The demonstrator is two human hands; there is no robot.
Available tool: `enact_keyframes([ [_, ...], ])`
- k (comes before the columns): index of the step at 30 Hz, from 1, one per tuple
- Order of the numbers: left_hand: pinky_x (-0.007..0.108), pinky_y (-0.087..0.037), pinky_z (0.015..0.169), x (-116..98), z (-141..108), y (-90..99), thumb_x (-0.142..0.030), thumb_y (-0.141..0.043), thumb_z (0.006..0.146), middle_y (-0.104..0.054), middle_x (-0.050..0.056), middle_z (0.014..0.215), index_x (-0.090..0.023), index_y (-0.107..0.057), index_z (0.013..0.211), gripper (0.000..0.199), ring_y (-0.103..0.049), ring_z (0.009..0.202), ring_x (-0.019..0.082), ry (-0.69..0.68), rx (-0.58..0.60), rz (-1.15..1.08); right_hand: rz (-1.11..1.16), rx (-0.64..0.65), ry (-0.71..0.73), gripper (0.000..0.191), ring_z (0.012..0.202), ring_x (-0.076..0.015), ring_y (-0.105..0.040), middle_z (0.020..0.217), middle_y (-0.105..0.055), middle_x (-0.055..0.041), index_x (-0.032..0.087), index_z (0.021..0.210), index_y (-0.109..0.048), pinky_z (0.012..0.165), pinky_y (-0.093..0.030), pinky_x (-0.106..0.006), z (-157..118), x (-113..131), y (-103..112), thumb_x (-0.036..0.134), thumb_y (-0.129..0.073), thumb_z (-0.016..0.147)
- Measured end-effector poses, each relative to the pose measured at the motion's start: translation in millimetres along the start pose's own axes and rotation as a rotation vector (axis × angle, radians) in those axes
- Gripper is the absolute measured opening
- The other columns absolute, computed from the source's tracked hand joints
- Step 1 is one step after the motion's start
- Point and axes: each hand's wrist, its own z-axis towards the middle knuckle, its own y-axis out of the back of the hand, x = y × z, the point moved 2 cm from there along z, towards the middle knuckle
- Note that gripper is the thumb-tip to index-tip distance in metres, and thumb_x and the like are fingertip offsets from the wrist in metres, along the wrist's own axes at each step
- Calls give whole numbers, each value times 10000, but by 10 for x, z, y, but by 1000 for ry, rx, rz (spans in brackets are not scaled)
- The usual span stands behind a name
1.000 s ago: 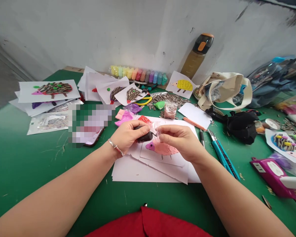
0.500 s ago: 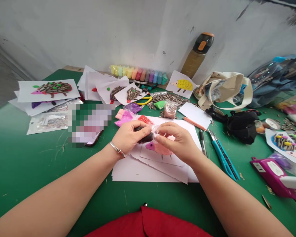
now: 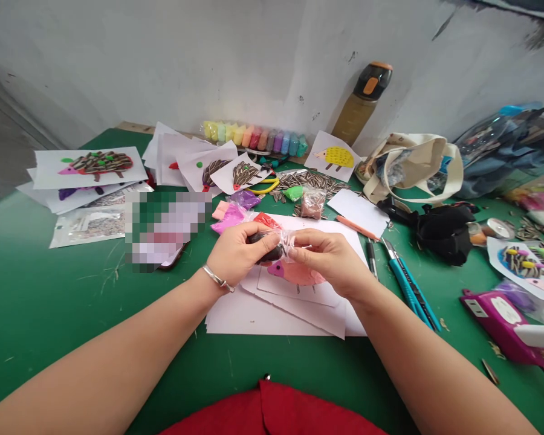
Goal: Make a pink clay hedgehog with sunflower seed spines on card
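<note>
Between my hands is a small clear plastic bag of black modelling clay (image 3: pixel 268 248). My left hand (image 3: pixel 236 249) grips the dark, filled end, thumb on top. With thumb and fingers, my right hand (image 3: pixel 323 254) pinches the clear plastic end of the bag. Below them, partly covered by my hands, lies a paper picture with a pink clay hedgehog (image 3: pixel 301 275) that has a purple face. It rests on several white sheets (image 3: pixel 272 317). Just beyond my left hand are pink clay packets (image 3: pixel 229 216) and a red packet (image 3: pixel 267 220).
Sunflower seeds (image 3: pixel 315 180), a brown clay packet (image 3: pixel 313 203) and hedgehog pictures (image 3: pixel 102 163) lie behind. A blue utility knife (image 3: pixel 410 289) and a black pen (image 3: pixel 372 258) are right of the paper. A bottle (image 3: pixel 360 106) stands by the wall; a magenta glue gun (image 3: pixel 503 326) lies far right.
My right hand's fingers have closed in on the clear end of the bag, which now looks gathered. My left hand stays nearly in place around the black clay.
</note>
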Motion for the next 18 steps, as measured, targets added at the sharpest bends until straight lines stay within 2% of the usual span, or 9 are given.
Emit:
enact_keyframes([
  [4, 304, -589, 598, -1, -8, -8, -449, -728, 723, -692, 44, 764, -139, -691, 840, 334, -663, 682, 183, -40, -19, 61, -176, -90, 57, 139, 972, -196, -635, 1054, -694, -35, 240, 885, -739, 781, -512, -300, -12, 34, -23, 322, -682, 789],
  [11, 336, -575, 692, 53, 11, 6, -477, -676, 770, -726, 69, 862, -154, -705, 853, 334, -683, 762, 218, -172, -48, 280, -380, -223, 189, 75, 975, -200, -628, 1000, -686, -35, 231, 821, -706, 877, -489, -350, -52, 43, -87, 285, -671, 783],
  [14, 341, -567, 705, 65, 15, 18, -483, -663, 782, -730, 72, 870, -154, -706, 869, 343, -686, 772, 223, -183, -40, 285, -422, -241, 225, 60, 957, -198, -628, 988, -689, -36, 229, 794, -701, 879, -483, -356, -48, 31, -105, 261, -651, 785],
  [18, 341, -565, 707, 81, 24, 26, -489, -659, 784, -729, 75, 860, -149, -701, 877, 354, -683, 780, 226, -181, -20, 271, -421, -234, 200, 80, 985, -203, -625, 1006, -688, -29, 239, 799, -705, 894, -478, -360, -38, 14, -120, 232, -629, 774],
])
